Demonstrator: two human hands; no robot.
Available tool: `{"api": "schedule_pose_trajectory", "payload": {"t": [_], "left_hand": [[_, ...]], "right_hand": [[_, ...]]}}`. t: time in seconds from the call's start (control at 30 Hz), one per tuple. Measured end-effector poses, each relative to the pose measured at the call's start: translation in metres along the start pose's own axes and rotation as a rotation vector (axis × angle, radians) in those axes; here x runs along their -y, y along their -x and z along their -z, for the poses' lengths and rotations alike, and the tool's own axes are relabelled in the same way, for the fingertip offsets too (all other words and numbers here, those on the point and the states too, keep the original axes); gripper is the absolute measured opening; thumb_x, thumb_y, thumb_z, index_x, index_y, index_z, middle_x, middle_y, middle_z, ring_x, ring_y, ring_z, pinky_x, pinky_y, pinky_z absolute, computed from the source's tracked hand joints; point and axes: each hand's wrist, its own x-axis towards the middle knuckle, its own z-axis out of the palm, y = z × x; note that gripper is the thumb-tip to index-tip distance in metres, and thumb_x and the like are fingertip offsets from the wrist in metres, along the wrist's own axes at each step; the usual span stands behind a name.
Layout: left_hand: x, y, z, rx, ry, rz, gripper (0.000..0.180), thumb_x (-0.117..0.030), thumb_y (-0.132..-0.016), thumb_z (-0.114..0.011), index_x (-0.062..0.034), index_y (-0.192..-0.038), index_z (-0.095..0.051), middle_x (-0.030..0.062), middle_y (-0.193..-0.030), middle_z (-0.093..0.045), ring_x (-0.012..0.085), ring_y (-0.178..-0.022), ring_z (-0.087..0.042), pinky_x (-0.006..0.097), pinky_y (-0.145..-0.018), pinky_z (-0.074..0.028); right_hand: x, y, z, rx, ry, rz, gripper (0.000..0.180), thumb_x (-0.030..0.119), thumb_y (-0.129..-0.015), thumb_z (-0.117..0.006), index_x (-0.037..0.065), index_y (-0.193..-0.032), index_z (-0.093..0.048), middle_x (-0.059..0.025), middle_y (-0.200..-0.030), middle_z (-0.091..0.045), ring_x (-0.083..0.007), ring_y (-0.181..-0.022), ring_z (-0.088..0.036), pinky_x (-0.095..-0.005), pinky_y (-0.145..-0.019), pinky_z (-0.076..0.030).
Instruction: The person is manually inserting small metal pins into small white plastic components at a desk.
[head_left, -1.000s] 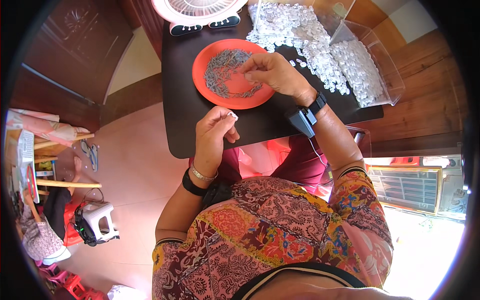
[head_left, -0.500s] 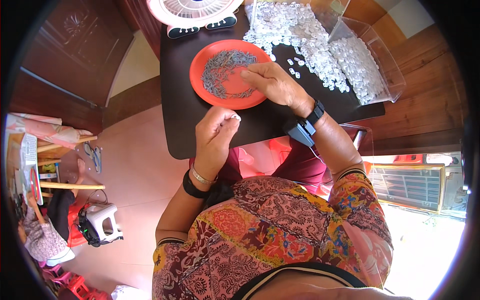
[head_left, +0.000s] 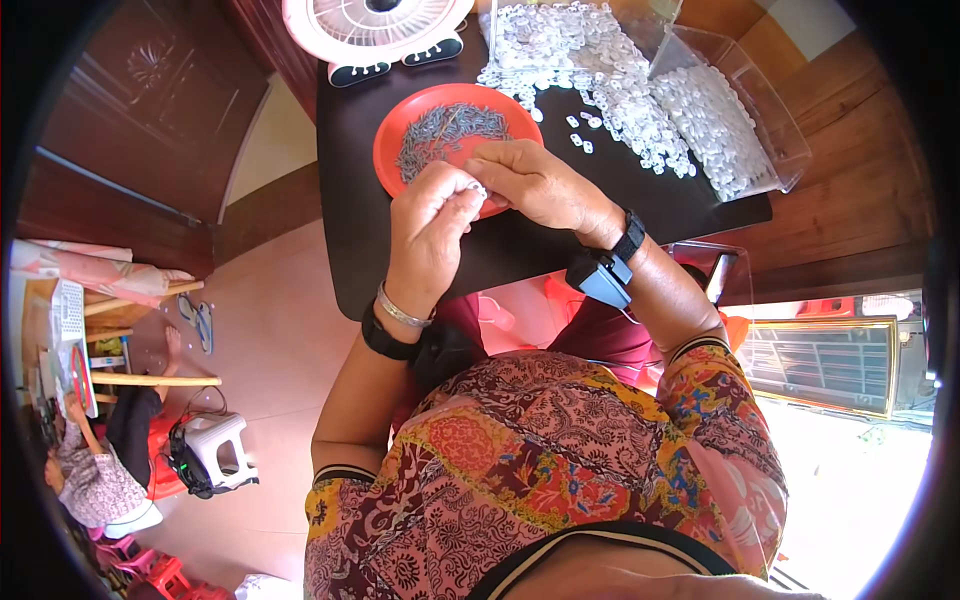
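My left hand is closed, pinching a small white plastic piece between thumb and fingertips. Close against it, my right hand has its thumb and fingers pressed together at the piece; whatever it pinches is too small or hidden to make out. Both hands are over the near edge of a round red plate. Many thin grey screw-like pieces lie heaped on that plate, partly covered by my fingers.
On the dark table, loose white plastic pieces spread from the back toward the right. More fill a clear plastic box. A fan stands at the back left. Across the floor, a person sits near a white stool.
My right hand has moved left and down from over the plate to meet my left hand. The left hand has risen a little, still pinching the white piece.
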Motion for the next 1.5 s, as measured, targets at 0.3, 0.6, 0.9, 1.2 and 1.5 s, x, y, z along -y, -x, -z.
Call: {"api": "schedule_pose_trajectory", "payload": {"t": [0.3,0.6,0.9,1.2,1.5], "left_hand": [[0.004,-0.008,0.007,0.003,-0.133,-0.135,0.009,-0.009,-0.088,-0.055,0.0002,-0.085,-0.057,0.0077,-0.076,-0.054,0.0161,-0.065,-0.055,0.028,-0.058,-0.044],[-0.009,-0.012,0.011,0.041,-0.342,-0.354,0.005,-0.006,-0.088,-0.053,-0.0009,-0.087,-0.055,0.0126,-0.080,-0.055,0.0300,-0.067,-0.057,0.034,-0.062,-0.046],[-0.010,-0.018,0.008,0.075,-0.510,-0.403,0.004,-0.002,-0.087,-0.053,0.0013,-0.086,-0.055,0.0104,-0.081,-0.056,0.0213,-0.069,-0.057,0.030,-0.065,-0.046],[-0.004,-0.026,0.007,-0.086,-0.145,0.066,0.013,-0.011,-0.090,-0.052,-0.0005,-0.085,-0.057,0.0077,-0.074,-0.061,0.0165,-0.059,-0.058,0.027,-0.053,-0.045],[0.003,-0.029,0.004,-0.129,0.487,0.277,0.015,-0.013,-0.091,-0.051,-0.0001,-0.087,-0.059,0.0080,-0.076,-0.062,0.0143,-0.063,-0.060,0.022,-0.056,-0.047]], "right_hand": [[0.004,-0.003,0.012,0.108,0.122,-0.028,0.024,0.020,-0.097,-0.048,0.002,-0.084,-0.056,0.0031,-0.069,-0.047,-0.0051,-0.064,-0.045,-0.0216,-0.058,-0.039],[0.006,-0.006,0.013,0.116,-0.040,-0.086,0.030,0.027,-0.096,-0.050,0.003,-0.082,-0.060,0.0036,-0.066,-0.052,-0.0048,-0.060,-0.047,-0.0206,-0.053,-0.039],[-0.007,-0.009,0.018,0.092,-0.247,-0.166,0.025,0.024,-0.095,-0.055,0.002,-0.086,-0.065,0.0004,-0.070,-0.060,-0.0052,-0.064,-0.056,-0.0181,-0.058,-0.044],[-0.017,-0.010,0.019,-0.059,-0.132,-0.014,0.019,0.018,-0.092,-0.059,0.000,-0.096,-0.065,-0.0009,-0.078,-0.063,-0.0062,-0.069,-0.058,-0.0201,-0.063,-0.047],[-0.007,-0.005,0.001,-0.182,-0.085,0.108,0.015,0.006,-0.085,-0.066,0.001,-0.100,-0.066,-0.0028,-0.086,-0.066,-0.0065,-0.076,-0.061,-0.0211,-0.067,-0.049]]}}
